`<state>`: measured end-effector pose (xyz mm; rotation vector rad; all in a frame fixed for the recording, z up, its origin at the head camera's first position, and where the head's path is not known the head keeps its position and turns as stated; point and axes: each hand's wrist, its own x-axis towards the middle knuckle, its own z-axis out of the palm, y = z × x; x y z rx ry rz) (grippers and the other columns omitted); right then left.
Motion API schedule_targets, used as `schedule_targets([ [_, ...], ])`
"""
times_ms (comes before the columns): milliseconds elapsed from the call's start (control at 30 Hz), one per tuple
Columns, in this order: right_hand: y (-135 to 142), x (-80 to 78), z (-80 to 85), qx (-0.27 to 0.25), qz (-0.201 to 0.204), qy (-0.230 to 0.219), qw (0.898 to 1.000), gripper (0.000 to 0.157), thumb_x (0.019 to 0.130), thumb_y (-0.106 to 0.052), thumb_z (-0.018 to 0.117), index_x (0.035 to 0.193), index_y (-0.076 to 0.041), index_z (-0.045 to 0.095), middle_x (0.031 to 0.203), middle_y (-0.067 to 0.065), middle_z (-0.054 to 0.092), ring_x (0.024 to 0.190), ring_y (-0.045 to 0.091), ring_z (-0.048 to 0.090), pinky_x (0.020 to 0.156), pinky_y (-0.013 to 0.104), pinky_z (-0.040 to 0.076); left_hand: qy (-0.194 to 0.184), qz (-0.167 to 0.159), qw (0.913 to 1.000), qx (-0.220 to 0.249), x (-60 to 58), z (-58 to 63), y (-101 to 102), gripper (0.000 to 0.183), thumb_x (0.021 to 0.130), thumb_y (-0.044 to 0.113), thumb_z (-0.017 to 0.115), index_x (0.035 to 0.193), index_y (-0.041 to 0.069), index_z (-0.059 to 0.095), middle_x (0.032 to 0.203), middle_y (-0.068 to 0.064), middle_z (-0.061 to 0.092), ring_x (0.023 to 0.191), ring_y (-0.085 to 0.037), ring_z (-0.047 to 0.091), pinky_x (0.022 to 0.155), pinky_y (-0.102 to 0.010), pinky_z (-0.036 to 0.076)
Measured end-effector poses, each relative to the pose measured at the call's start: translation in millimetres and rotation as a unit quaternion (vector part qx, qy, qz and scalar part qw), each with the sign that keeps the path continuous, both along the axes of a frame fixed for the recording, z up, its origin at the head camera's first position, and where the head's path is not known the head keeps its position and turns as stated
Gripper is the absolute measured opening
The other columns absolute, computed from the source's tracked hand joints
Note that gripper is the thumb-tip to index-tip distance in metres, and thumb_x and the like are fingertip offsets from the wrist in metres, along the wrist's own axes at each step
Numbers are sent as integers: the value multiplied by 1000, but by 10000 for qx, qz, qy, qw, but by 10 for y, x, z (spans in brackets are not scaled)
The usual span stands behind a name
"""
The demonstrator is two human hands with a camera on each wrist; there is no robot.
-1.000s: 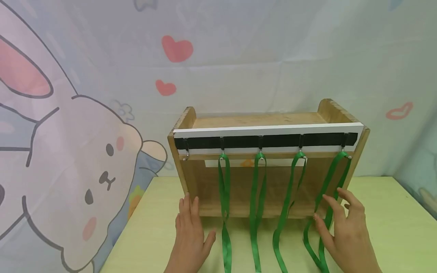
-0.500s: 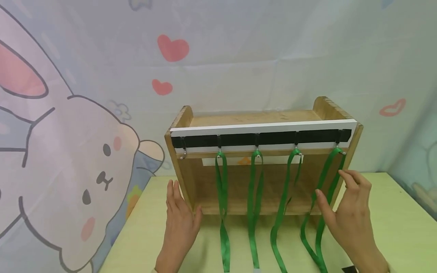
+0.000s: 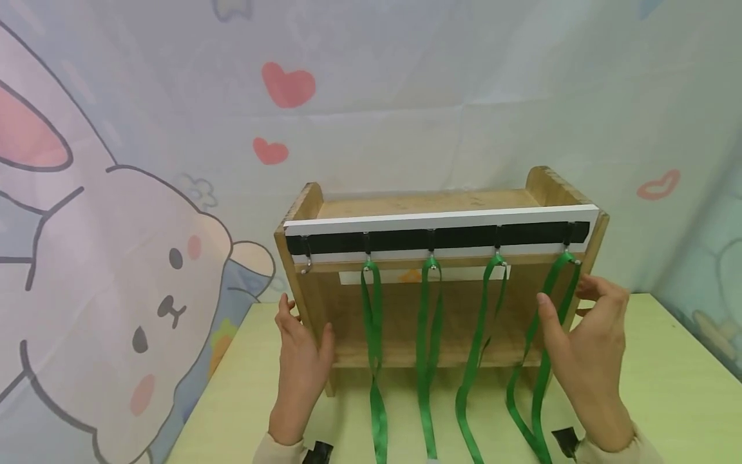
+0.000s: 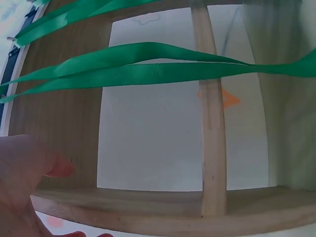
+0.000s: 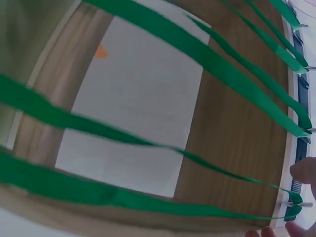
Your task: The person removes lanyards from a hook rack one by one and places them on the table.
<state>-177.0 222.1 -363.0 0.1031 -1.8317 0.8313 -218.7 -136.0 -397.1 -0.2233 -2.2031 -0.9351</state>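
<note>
A small wooden shelf (image 3: 394, 205) stands with its open front facing me. My left hand (image 3: 300, 370) grips its left side panel, thumb (image 4: 59, 165) on the inner side and fingers outside. At the right side panel my right hand (image 3: 590, 361) holds on, fingers curled behind the panel and partly hidden. Its thumb (image 3: 546, 306) overlaps the rightmost green ribbon (image 3: 537, 399) in the head view. Several green ribbon loops, such as the leftmost ribbon (image 3: 379, 419), hang from metal hooks along a black strip (image 3: 400, 241) on the white front rail.
The far left hook (image 3: 306, 265) carries no ribbon. Below the shelf lies a pale yellow table (image 3: 232, 399). A cloth backdrop (image 3: 406, 129) with a rabbit and hearts hangs close behind. Black wrist pieces (image 3: 565, 441) show by the sleeves.
Both hands have moved up and outward from in front of the shelf to its side panels, and their fingers have closed around the edges. The ribbons hang much as before.
</note>
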Motion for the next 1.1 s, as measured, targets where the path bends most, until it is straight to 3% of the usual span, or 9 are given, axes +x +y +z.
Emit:
schedule_targets([
  [100,-47,1,23,-258,-140,-102,9995,52,88,-4,74,127,15,45,114,32,50,101,41,54,73,23,36,-18,78,9996,263,-30,4,16,78,94,3,65,150,-7,11,132,-32,37,94,-49,58,70,-57,55],
  [300,-60,-43,71,-143,-445,-9,9989,32,89,-4,73,110,14,56,102,30,54,94,43,55,67,30,37,129,275,9989,352,-130,-16,25,68,94,1,64,146,-9,21,125,-34,44,89,-51,63,70,-59,57],
  [600,-46,-91,100,90,-293,344,9989,9,88,7,67,94,12,62,88,26,60,76,34,58,71,13,36,9,258,9989,385,-182,-29,2,62,96,1,62,145,-8,25,128,-37,47,102,-54,62,81,-65,54],
  [733,-30,-40,117,127,-254,354,9990,9,89,6,66,94,12,62,87,24,61,77,24,58,74,8,37,45,194,9993,303,-192,-57,6,61,97,2,63,144,-11,26,130,-40,46,103,-56,61,81,-67,53],
  [967,46,43,122,77,-114,588,9982,10,90,4,65,95,12,64,87,24,64,88,-12,50,75,6,39,230,114,9996,74,-198,-85,-20,55,96,-4,60,141,-14,31,126,-37,48,104,-55,61,80,-65,55],
  [1100,129,74,138,39,168,665,9976,10,87,8,67,96,13,65,86,15,66,89,-15,52,77,6,42,306,99,9995,46,-208,-80,-33,51,95,-9,58,139,-14,33,125,-37,48,104,-55,61,79,-65,55],
])
